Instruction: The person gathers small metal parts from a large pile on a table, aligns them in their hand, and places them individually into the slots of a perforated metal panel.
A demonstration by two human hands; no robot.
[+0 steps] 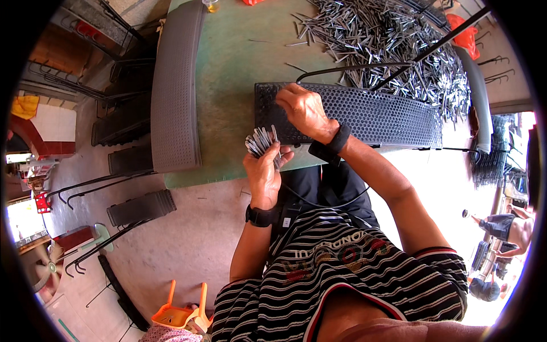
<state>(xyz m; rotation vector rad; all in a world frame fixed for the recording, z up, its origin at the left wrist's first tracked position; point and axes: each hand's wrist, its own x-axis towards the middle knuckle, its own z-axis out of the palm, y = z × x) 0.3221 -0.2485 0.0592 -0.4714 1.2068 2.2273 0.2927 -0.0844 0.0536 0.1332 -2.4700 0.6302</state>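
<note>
Left hand (263,171) is raised palm-up, its grip closed round a bundle of metal pins (260,141). Right hand (305,111) bends down at the wrist, fingertips pinched on the black perforated panel (376,117) lying on the bench (233,74).

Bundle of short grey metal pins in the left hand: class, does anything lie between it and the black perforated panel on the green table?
Nothing visible does. The bundle of short grey metal pins sits just off the near left end of the black perforated panel, where the right hand rests.

Left hand (263,171) fisted; right hand (305,111) pinching, forearm extended.
</note>
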